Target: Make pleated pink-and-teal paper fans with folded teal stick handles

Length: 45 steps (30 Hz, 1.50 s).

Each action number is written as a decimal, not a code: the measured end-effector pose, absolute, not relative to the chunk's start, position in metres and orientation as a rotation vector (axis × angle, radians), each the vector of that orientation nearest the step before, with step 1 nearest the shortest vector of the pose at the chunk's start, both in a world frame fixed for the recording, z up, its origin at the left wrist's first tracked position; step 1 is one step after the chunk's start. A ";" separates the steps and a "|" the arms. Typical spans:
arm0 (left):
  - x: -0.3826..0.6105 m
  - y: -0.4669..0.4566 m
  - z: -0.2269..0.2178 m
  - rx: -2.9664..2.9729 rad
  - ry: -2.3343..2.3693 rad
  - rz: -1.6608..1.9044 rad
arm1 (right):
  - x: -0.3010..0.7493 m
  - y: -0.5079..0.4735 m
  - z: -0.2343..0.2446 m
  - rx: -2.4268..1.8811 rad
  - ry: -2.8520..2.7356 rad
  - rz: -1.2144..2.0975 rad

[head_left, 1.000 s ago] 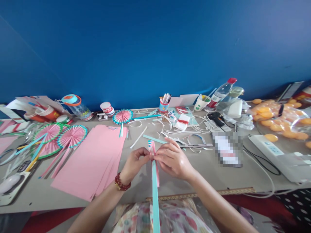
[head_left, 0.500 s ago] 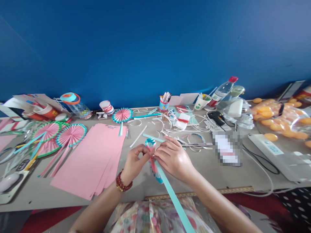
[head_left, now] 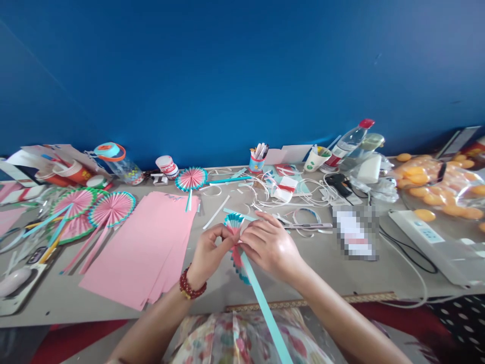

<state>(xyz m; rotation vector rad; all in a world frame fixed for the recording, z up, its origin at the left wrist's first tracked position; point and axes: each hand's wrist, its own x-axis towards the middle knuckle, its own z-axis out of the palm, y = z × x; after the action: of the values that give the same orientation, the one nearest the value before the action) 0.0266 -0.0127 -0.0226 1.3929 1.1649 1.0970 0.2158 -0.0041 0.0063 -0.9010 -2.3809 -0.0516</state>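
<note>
My left hand (head_left: 208, 250) and my right hand (head_left: 271, 245) meet over the table's middle, both pinched on a pleated pink paper fan (head_left: 234, 223) with a teal edge. The fan is partly spread above and below my fingers. Its long teal strip handle (head_left: 265, 313) slants down to the right toward my lap. A red bead bracelet (head_left: 191, 287) circles my left wrist.
A stack of pink paper sheets (head_left: 147, 247) lies left of my hands. Finished round fans (head_left: 111, 208) lie at far left, another fan (head_left: 190, 179) at the back. Scissors (head_left: 303, 226), white cords, a pen cup (head_left: 256, 163), a water bottle (head_left: 348, 141), a power strip (head_left: 420, 230) and orange balls (head_left: 435, 182) fill the right.
The folded fan has spread open between my fingers. Its teal handle swung from pointing straight down to slanting down and right. My hands stayed in place.
</note>
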 end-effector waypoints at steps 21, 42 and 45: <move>0.029 -0.012 -0.022 1.373 1.158 1.071 | 0.218 -0.001 0.007 -0.876 -2.385 -0.043; 0.030 -0.011 -0.021 1.410 1.168 1.056 | 0.221 0.001 0.003 -0.854 -2.397 -0.017; 0.030 -0.012 -0.022 1.403 1.174 1.057 | 0.222 0.002 0.002 -0.842 -2.382 0.000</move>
<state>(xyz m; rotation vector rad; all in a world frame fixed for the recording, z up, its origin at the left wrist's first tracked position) 0.0298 -0.0117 -0.0218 1.4034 1.1738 1.0566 0.2217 0.0019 0.0020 -0.8424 -2.3816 -0.0001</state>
